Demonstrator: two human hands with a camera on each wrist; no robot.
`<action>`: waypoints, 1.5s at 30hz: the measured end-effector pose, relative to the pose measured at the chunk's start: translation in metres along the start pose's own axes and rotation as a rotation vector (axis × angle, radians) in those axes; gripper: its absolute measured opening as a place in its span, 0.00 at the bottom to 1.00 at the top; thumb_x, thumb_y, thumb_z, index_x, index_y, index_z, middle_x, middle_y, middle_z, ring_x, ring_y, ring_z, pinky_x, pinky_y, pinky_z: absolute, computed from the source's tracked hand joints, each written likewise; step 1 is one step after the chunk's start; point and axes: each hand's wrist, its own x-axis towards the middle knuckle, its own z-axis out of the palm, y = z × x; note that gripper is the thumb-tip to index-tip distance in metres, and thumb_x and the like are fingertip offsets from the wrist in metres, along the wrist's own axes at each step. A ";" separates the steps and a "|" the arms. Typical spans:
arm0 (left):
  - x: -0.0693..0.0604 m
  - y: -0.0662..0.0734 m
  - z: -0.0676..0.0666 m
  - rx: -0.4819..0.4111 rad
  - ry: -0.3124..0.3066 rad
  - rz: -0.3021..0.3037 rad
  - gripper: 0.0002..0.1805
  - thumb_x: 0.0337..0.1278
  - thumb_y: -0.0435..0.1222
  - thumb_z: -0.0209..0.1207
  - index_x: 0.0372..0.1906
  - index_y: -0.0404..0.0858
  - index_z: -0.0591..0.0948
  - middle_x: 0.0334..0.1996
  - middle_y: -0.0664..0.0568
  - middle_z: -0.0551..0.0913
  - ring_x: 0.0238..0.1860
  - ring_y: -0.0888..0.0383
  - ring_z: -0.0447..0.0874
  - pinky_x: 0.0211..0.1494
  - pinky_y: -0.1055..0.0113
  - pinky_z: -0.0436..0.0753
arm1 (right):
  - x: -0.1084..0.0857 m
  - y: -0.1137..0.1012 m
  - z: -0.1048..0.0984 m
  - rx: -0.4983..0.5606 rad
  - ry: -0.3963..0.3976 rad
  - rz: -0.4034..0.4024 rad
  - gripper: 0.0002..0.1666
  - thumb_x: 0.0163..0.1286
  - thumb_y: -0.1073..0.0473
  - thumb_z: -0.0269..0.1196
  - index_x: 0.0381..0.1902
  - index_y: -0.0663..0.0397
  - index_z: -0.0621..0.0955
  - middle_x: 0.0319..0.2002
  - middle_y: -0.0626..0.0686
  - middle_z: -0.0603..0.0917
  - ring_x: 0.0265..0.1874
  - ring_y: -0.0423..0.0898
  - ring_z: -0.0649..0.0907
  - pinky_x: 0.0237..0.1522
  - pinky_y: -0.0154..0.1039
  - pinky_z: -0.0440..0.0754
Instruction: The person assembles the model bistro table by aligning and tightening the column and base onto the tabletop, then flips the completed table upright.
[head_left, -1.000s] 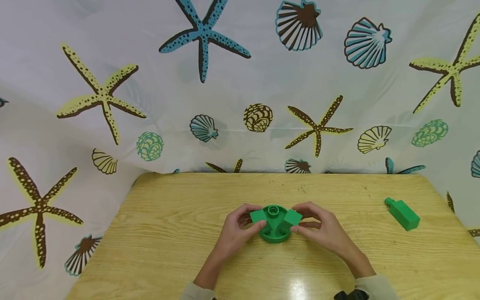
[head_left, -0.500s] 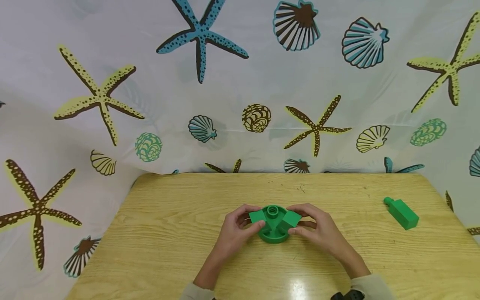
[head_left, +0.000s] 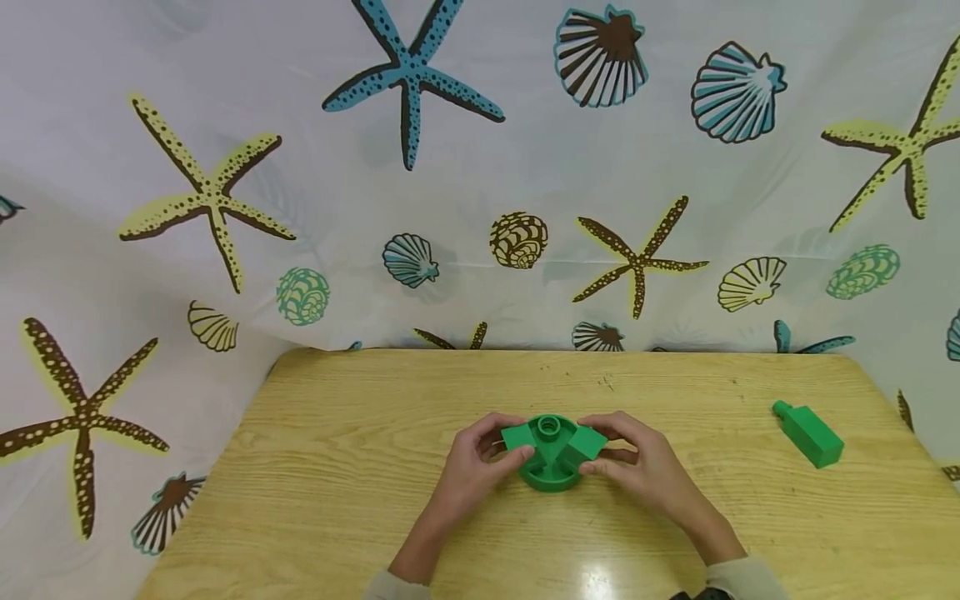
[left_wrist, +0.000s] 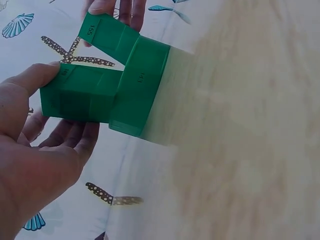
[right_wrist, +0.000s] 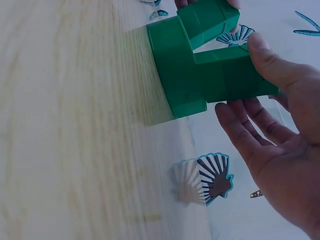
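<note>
Moved since the earlier frame: the head view itself, its whole scene sitting slightly lower and to the right; hands and green pieces keep almost the same arrangement.

Left hand (head_left: 471, 467): pinches the left green block (head_left: 517, 437), thumb on the near side, remaining fingers on the far side and partly hidden.

Left green block: tilted outward; its printed number is hard to read in the left wrist view.

Right hand (head_left: 647, 458): pinches the right green block (head_left: 585, 444) in like manner; cut off by the top edge of the left wrist view.

Right green block: leans the opposite way, forming a V with the other; marked 155.

Round base (head_left: 551, 481): one, green, on the table (head_left: 360, 467) between the hands, touching both blocks; marked 143. Lower ends of the blocks are hidden, so how deeply they sit cannot be told. Ring socket (head_left: 549, 417) at the far side, visible.

Stubbed block (head_left: 812, 435): one, green, lying well apart on the right.

Table: wooden, near edge out of frame.

Cloth (head_left: 465, 192): white, starfish and shell print, cut off at the frame edges.

Sleeves (head_left: 746, 577): two, pale, cut off below; a black item (head_left: 708, 595) by the right one, too cropped to identify.
</note>
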 end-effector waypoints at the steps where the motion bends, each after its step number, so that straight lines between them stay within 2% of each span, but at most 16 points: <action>1: 0.000 0.001 0.000 0.007 -0.001 -0.004 0.22 0.65 0.33 0.68 0.60 0.28 0.79 0.57 0.39 0.81 0.58 0.49 0.82 0.64 0.54 0.80 | 0.000 0.000 0.000 -0.003 0.000 0.001 0.31 0.61 0.65 0.76 0.62 0.56 0.81 0.51 0.55 0.83 0.53 0.48 0.84 0.52 0.42 0.87; 4: 0.000 0.005 0.000 0.032 -0.003 -0.012 0.22 0.65 0.32 0.68 0.61 0.29 0.79 0.57 0.39 0.80 0.58 0.47 0.81 0.65 0.52 0.80 | 0.000 -0.002 -0.002 -0.010 -0.001 0.013 0.32 0.61 0.64 0.76 0.64 0.54 0.81 0.51 0.55 0.83 0.52 0.49 0.84 0.52 0.41 0.86; 7: -0.001 0.010 0.002 0.124 0.023 0.010 0.23 0.64 0.33 0.69 0.62 0.31 0.80 0.58 0.41 0.80 0.61 0.46 0.79 0.66 0.48 0.79 | -0.001 -0.005 -0.005 -0.028 -0.007 0.032 0.34 0.62 0.61 0.76 0.66 0.53 0.80 0.54 0.54 0.83 0.53 0.50 0.84 0.54 0.41 0.86; 10: -0.002 0.017 0.007 0.305 0.081 0.090 0.23 0.62 0.33 0.71 0.61 0.35 0.81 0.57 0.45 0.80 0.61 0.45 0.78 0.64 0.45 0.79 | -0.001 -0.010 -0.012 -0.049 0.007 0.047 0.33 0.65 0.59 0.75 0.67 0.52 0.79 0.55 0.53 0.83 0.54 0.51 0.84 0.55 0.42 0.85; 13: -0.004 0.029 0.018 0.487 0.122 0.183 0.23 0.59 0.32 0.73 0.60 0.37 0.82 0.57 0.46 0.78 0.61 0.45 0.77 0.62 0.46 0.80 | -0.004 -0.012 -0.023 -0.084 0.064 0.038 0.29 0.68 0.59 0.72 0.66 0.52 0.80 0.53 0.51 0.84 0.54 0.52 0.83 0.56 0.42 0.84; 16: -0.006 0.043 0.032 0.590 0.108 0.236 0.24 0.59 0.33 0.73 0.60 0.37 0.82 0.57 0.47 0.77 0.60 0.48 0.77 0.59 0.52 0.83 | -0.008 -0.012 -0.037 -0.165 0.138 0.023 0.27 0.70 0.60 0.71 0.65 0.53 0.80 0.52 0.51 0.84 0.53 0.51 0.84 0.56 0.41 0.84; 21: -0.006 0.053 0.057 0.619 0.025 0.254 0.24 0.62 0.36 0.71 0.62 0.38 0.81 0.55 0.48 0.79 0.53 0.50 0.82 0.53 0.60 0.86 | -0.016 -0.011 -0.063 -0.380 0.259 0.009 0.27 0.70 0.60 0.71 0.66 0.54 0.79 0.52 0.54 0.85 0.51 0.49 0.83 0.54 0.33 0.83; 24: -0.002 0.054 0.075 0.654 -0.002 0.232 0.25 0.64 0.36 0.70 0.64 0.38 0.80 0.57 0.48 0.78 0.55 0.51 0.81 0.54 0.64 0.85 | -0.022 -0.009 -0.078 -0.505 0.332 0.001 0.28 0.69 0.60 0.71 0.65 0.55 0.79 0.52 0.54 0.85 0.50 0.49 0.82 0.53 0.27 0.80; 29: 0.005 0.053 0.096 0.780 0.038 0.166 0.26 0.65 0.40 0.70 0.63 0.34 0.80 0.60 0.46 0.74 0.59 0.51 0.78 0.57 0.66 0.83 | -0.033 -0.004 -0.100 -0.605 0.454 -0.011 0.28 0.67 0.62 0.73 0.63 0.58 0.81 0.53 0.56 0.84 0.50 0.49 0.81 0.51 0.22 0.73; 32: 0.008 0.051 0.099 0.825 0.078 0.135 0.26 0.64 0.41 0.70 0.61 0.32 0.81 0.58 0.45 0.75 0.57 0.50 0.79 0.54 0.67 0.84 | -0.040 0.001 -0.111 -0.630 0.514 0.000 0.28 0.66 0.62 0.74 0.63 0.60 0.80 0.54 0.59 0.83 0.50 0.50 0.79 0.50 0.23 0.70; 35: 0.009 0.051 0.098 0.822 0.092 0.111 0.26 0.63 0.39 0.71 0.62 0.32 0.81 0.56 0.45 0.76 0.55 0.51 0.80 0.53 0.68 0.84 | -0.048 0.006 -0.125 -0.651 0.556 0.042 0.29 0.66 0.62 0.74 0.63 0.61 0.80 0.55 0.61 0.81 0.51 0.53 0.78 0.49 0.24 0.69; 38: 0.010 0.052 0.094 0.786 0.066 0.094 0.26 0.62 0.37 0.71 0.64 0.33 0.80 0.56 0.46 0.77 0.55 0.52 0.80 0.54 0.69 0.84 | -0.056 0.010 -0.140 -0.677 0.590 0.111 0.30 0.67 0.60 0.74 0.64 0.62 0.79 0.56 0.63 0.80 0.53 0.57 0.77 0.50 0.31 0.71; 40: 0.009 0.053 0.091 0.752 0.032 0.099 0.26 0.63 0.35 0.70 0.64 0.33 0.80 0.56 0.46 0.76 0.55 0.53 0.80 0.54 0.70 0.83 | -0.062 0.012 -0.149 -0.689 0.603 0.156 0.30 0.68 0.59 0.73 0.65 0.64 0.78 0.58 0.66 0.79 0.54 0.61 0.76 0.51 0.43 0.74; 42: 0.009 0.055 0.087 0.729 -0.015 0.109 0.26 0.64 0.33 0.69 0.65 0.33 0.79 0.57 0.47 0.76 0.56 0.53 0.80 0.55 0.70 0.83 | -0.066 0.015 -0.157 -0.684 0.610 0.195 0.31 0.69 0.59 0.72 0.66 0.66 0.77 0.59 0.69 0.78 0.55 0.64 0.76 0.51 0.56 0.75; 45: 0.009 0.057 0.077 0.694 -0.100 0.113 0.25 0.65 0.28 0.66 0.66 0.33 0.79 0.59 0.47 0.77 0.59 0.51 0.79 0.58 0.69 0.82 | -0.072 0.019 -0.164 -0.675 0.621 0.243 0.32 0.70 0.58 0.70 0.67 0.68 0.75 0.60 0.73 0.76 0.56 0.69 0.74 0.50 0.67 0.73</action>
